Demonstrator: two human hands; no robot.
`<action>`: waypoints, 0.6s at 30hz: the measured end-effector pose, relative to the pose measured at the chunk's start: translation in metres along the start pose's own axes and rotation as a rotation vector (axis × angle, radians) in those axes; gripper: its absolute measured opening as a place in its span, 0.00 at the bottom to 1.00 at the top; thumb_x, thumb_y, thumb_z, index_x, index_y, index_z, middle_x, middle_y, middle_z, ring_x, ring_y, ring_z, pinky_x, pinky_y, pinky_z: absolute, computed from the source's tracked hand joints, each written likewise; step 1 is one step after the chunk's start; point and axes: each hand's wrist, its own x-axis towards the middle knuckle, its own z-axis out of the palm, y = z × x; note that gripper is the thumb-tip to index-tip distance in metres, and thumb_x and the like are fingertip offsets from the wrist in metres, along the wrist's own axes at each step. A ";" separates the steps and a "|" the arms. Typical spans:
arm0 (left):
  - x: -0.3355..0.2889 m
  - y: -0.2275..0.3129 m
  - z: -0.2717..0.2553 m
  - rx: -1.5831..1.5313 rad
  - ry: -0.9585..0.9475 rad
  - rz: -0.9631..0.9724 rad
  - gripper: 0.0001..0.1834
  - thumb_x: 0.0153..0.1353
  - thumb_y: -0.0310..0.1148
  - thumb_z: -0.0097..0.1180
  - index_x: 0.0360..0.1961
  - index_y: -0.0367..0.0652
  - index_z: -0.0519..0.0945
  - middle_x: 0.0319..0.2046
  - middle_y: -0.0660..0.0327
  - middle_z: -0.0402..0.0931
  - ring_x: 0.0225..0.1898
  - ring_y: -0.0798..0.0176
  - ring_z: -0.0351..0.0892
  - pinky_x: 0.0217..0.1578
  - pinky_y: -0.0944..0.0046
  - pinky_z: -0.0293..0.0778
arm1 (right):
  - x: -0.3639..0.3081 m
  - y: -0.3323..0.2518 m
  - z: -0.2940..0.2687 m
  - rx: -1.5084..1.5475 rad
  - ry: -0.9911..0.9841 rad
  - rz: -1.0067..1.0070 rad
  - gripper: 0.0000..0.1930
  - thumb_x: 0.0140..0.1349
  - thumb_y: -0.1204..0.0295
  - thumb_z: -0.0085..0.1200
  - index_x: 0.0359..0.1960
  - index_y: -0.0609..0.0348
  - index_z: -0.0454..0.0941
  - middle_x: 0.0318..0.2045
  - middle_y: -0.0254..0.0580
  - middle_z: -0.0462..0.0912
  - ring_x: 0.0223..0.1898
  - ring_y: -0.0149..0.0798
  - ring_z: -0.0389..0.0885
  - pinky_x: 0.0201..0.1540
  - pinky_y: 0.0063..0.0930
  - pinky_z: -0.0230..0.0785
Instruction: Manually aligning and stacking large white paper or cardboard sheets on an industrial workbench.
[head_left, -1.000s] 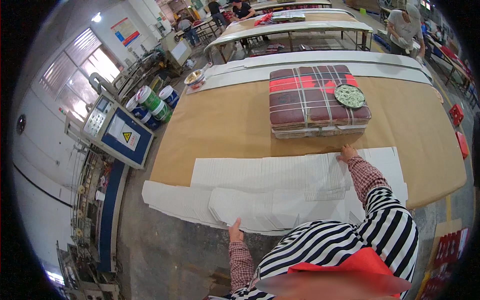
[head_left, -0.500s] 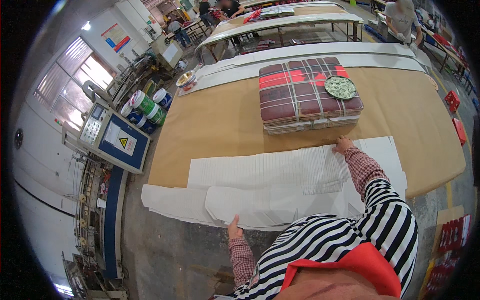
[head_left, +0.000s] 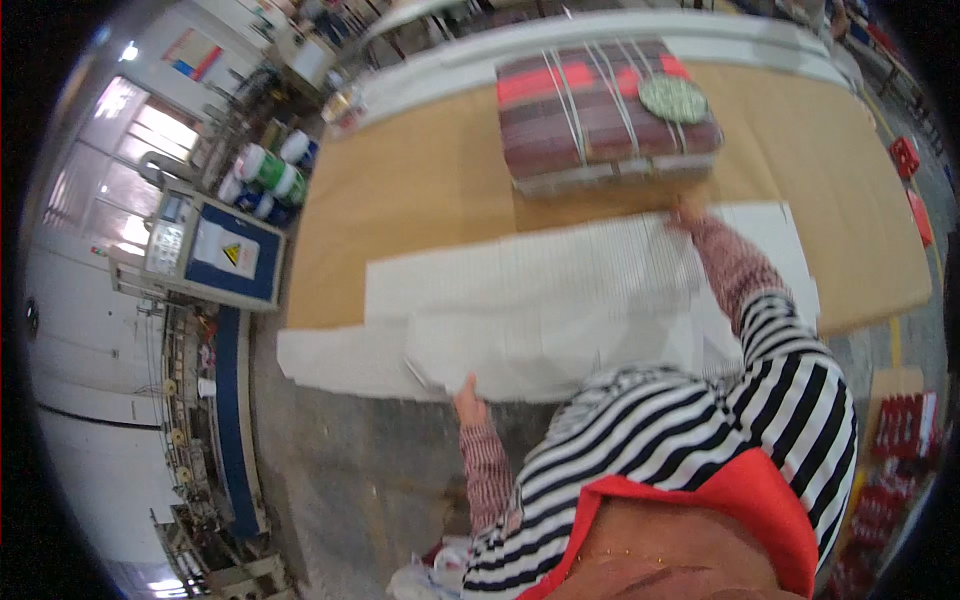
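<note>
Overlapping white card sheets (head_left: 500,305) lie fanned in a long row along the near side of the brown-covered table (head_left: 400,180). My left hand (head_left: 470,402) is at their near edge, its thumb over the top and its other fingers curled at the rim, pinching the sheets. At the far edge, toward the right of the row, my right hand (head_left: 690,212) rests on the sheets. Its fingers are blurred, so their grip cannot be made out. Just beyond it sits a strapped bundle (head_left: 600,115) of dark red and brown printed sheets.
A round patterned green-white tin or dish (head_left: 673,98) sits on the bundle. Long white strips (head_left: 740,42) line the table's far side, with a container (head_left: 343,108) at its far left corner. Left of the table stand paint-type buckets (head_left: 272,175) and a blue-and-white machine cabinet (head_left: 218,245).
The whole view has shifted, so the table and bundle sit higher in the picture, with more blur. Both hands remain at the same edges of the white sheets.
</note>
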 end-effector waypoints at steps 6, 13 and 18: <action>-0.047 0.021 0.087 0.763 0.251 0.474 0.16 0.53 0.31 0.54 0.29 0.22 0.72 0.27 0.54 0.76 0.26 0.65 0.72 0.28 0.63 0.68 | 0.000 0.030 0.017 0.083 0.117 0.131 0.30 0.47 0.49 0.53 0.46 0.59 0.70 0.47 0.50 0.70 0.50 0.48 0.68 0.50 0.38 0.63; 0.003 0.000 0.033 -0.115 0.004 -0.181 0.24 0.54 0.30 0.54 0.50 0.31 0.64 0.49 0.53 0.67 0.46 0.60 0.69 0.45 0.62 0.65 | -0.017 0.035 0.020 0.213 0.115 0.143 0.26 0.49 0.51 0.53 0.45 0.55 0.70 0.47 0.50 0.69 0.50 0.48 0.68 0.50 0.38 0.63; -0.015 -0.007 0.060 0.453 0.208 0.265 0.17 0.54 0.30 0.54 0.41 0.28 0.71 0.41 0.52 0.73 0.38 0.63 0.72 0.39 0.63 0.68 | -0.014 0.037 0.018 0.181 0.003 0.158 0.28 0.50 0.49 0.52 0.47 0.56 0.69 0.49 0.50 0.67 0.51 0.48 0.66 0.51 0.38 0.62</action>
